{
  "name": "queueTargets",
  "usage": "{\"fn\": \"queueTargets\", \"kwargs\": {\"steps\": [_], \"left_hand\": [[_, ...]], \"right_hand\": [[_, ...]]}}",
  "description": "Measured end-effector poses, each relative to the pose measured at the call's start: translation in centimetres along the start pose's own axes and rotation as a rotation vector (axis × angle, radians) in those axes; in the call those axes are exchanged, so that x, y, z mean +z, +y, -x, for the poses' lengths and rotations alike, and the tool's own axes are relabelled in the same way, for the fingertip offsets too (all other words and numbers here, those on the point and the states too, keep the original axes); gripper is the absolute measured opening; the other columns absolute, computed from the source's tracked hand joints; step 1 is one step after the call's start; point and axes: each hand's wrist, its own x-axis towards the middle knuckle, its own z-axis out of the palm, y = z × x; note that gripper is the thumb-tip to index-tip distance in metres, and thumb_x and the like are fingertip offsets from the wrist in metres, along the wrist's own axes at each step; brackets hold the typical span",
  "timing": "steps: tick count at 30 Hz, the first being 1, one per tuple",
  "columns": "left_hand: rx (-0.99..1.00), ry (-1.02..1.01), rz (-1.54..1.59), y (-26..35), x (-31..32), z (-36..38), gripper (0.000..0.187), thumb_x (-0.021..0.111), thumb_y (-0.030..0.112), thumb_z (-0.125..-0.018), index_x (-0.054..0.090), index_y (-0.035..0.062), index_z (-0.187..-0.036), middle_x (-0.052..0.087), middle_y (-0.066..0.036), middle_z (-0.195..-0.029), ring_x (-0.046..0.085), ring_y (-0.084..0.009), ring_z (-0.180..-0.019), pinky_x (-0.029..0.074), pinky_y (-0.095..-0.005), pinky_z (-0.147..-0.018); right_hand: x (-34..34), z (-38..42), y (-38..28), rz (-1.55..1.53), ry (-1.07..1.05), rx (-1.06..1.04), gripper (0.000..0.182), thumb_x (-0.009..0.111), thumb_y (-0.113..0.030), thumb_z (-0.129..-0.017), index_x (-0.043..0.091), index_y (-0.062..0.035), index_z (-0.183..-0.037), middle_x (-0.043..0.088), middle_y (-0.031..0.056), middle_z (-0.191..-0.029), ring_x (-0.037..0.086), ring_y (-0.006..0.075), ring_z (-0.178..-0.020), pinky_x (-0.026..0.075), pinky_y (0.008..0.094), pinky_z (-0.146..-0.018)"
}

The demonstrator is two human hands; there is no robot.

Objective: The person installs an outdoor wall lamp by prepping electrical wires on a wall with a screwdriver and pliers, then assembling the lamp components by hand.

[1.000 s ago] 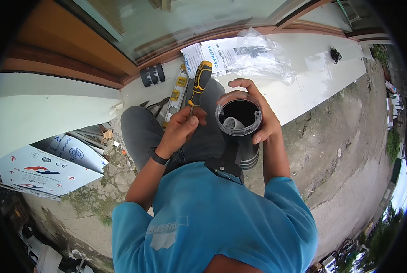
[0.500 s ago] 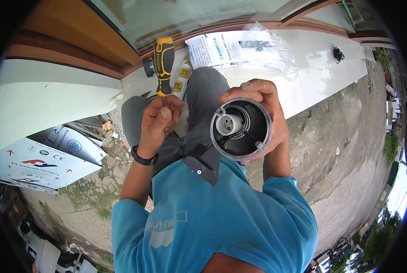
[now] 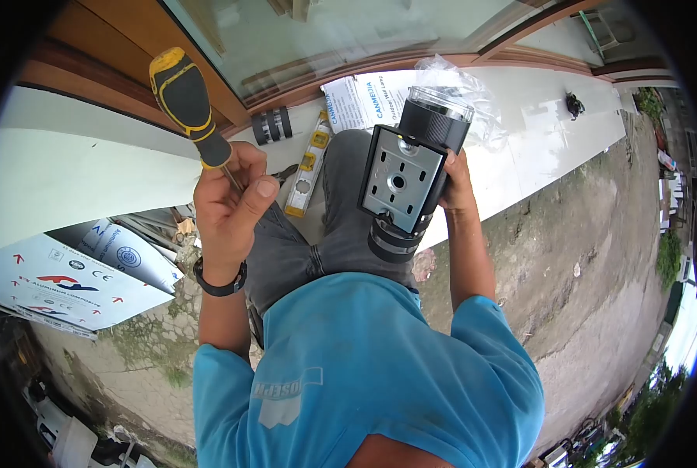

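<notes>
My left hand point(image 3: 233, 204) is closed around the thin metal shaft of a screwdriver point(image 3: 185, 97). The screwdriver's black and yellow handle points up, tilted to the left. On the other side, my right hand point(image 3: 458, 183) grips the edge of a black cylindrical wall lamp point(image 3: 434, 125). Its metal mounting plate point(image 3: 399, 179), with a round centre hole and slots, faces me. A clear rim point(image 3: 440, 103) shows at the lamp's upper end. My right fingers are partly hidden behind the lamp. The two hands are apart.
Beyond my knees lie a yellow and silver spirit level point(image 3: 308, 164), pliers point(image 3: 286, 173), a black ribbed cylinder point(image 3: 272, 125) and a lamp box point(image 3: 356, 105) with clear plastic wrap point(image 3: 485, 117). Aluminium composite packaging point(image 3: 76, 281) stands at left. A glass door point(image 3: 341, 39) borders the ledge.
The lamp has turned from its open socket end to its mounting plate and moved up. My left hand has moved left and nearer, with the screwdriver tilting left.
</notes>
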Motion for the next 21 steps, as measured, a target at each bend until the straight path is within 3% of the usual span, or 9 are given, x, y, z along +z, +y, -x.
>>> {"fn": "queueTargets", "kwargs": {"steps": [3,6,7,10,13,16,17,20,21], "left_hand": [[-0.041,-0.157,0.069,0.0,-0.7,-0.2,0.05,0.062,0.034,-0.105,0.049,-0.0025,-0.136,0.045,0.003,-0.08,0.038,-0.004,-0.067,0.028,-0.0218,-0.055],[-0.185,-0.188,0.186,0.2,-0.2,-0.1,0.057,0.056,0.044,-0.107,0.047,-0.0025,-0.138,0.043,0.003,-0.078,0.035,-0.0031,-0.064,0.025,-0.021,-0.054],[-0.123,-0.176,0.131,0.9,0.2,-0.5,0.06,0.053,0.048,-0.107,0.047,-0.0025,-0.139,0.045,0.002,-0.079,0.035,-0.0026,-0.061,0.028,-0.0194,-0.053],[-0.008,0.029,0.317,3.1,1.6,-3.0,0.06,0.053,0.048,-0.107,0.046,-0.0002,-0.141,0.047,0.001,-0.08,0.037,-0.0022,-0.059,0.033,-0.0187,-0.053],[-0.023,-0.131,0.185,4.0,0.6,-5.9,0.054,0.052,0.047,-0.108,0.05,0.0022,-0.138,0.051,-0.002,-0.087,0.042,-0.0046,-0.062,0.037,-0.0197,-0.052],[-0.01,-0.252,0.315,2.1,0.9,-8.0,0.047,0.05,0.044,-0.109,0.055,0.004,-0.134,0.054,-0.003,-0.092,0.046,-0.0069,-0.068,0.039,-0.0215,-0.054],[-0.017,-0.117,0.308,1.0,2.0,-8.5,0.043,0.049,0.04,-0.111,0.059,0.0037,-0.131,0.054,-0.002,-0.094,0.05,-0.01,-0.074,0.046,-0.0265,-0.06],[0.128,-0.138,0.43,-1.8,3.1,-10.3,0.04,0.049,0.037,-0.111,0.057,0.0042,-0.132,0.058,-0.004,-0.097,0.053,-0.0128,-0.078,0.053,-0.0347,-0.068],[0.061,-0.146,0.566,-2.2,3.3,-10.5,0.038,0.048,0.032,-0.111,0.054,0.0058,-0.138,0.062,-0.008,-0.106,0.06,-0.0182,-0.089,0.056,-0.0393,-0.076]], "right_hand": [[0.9,1.2,1.7,0.031,0.023,0.089,0.099,0.08,-0.059,-0.078,0.044,0.0061,-0.144,0.06,0.0208,-0.129,0.062,0.0284,-0.117,0.054,0.0405,-0.096],[0.5,2.1,4.0,-0.077,-0.003,0.224,0.1,0.081,-0.058,-0.078,0.045,0.0088,-0.144,0.063,0.0212,-0.127,0.066,0.0272,-0.113,0.056,0.0384,-0.094],[0.8,2.4,4.1,-0.096,-0.035,0.264,0.1,0.081,-0.058,-0.078,0.046,0.0092,-0.143,0.064,0.0211,-0.126,0.067,0.0269,-0.111,0.056,0.0379,-0.094],[1.4,3.3,4.6,-0.097,-0.092,0.341,0.099,0.081,-0.058,-0.078,0.047,0.0102,-0.142,0.065,0.0206,-0.124,0.068,0.0262,-0.109,0.057,0.037,-0.093],[2.3,3.7,5.1,0.001,-0.098,0.342,0.096,0.08,-0.054,-0.08,0.047,0.0096,-0.143,0.065,0.0204,-0.126,0.066,0.0263,-0.112,0.055,0.0367,-0.095],[3.6,3.6,3.2,0.177,-0.068,0.225,0.094,0.08,-0.05,-0.081,0.045,0.0075,-0.147,0.064,0.021,-0.129,0.063,0.0283,-0.119,0.051,0.0385,-0.102],[3.4,3.7,3.3,0.22,-0.068,0.222,0.094,0.08,-0.049,-0.081,0.044,0.0067,-0.148,0.063,0.0214,-0.13,0.062,0.029,-0.12,0.049,0.039,-0.104],[2.5,4.0,3.6,0.322,-0.067,0.211,0.094,0.08,-0.046,-0.081,0.042,0.0051,-0.15,0.061,0.0221,-0.133,0.058,0.0306,-0.125,0.044,0.0403,-0.11],[2.4,4.1,3.6,0.338,-0.069,0.206,0.095,0.08,-0.046,-0.081,0.041,0.005,-0.15,0.06,0.0221,-0.134,0.057,0.0308,-0.126,0.043,0.0405,-0.111]]}}
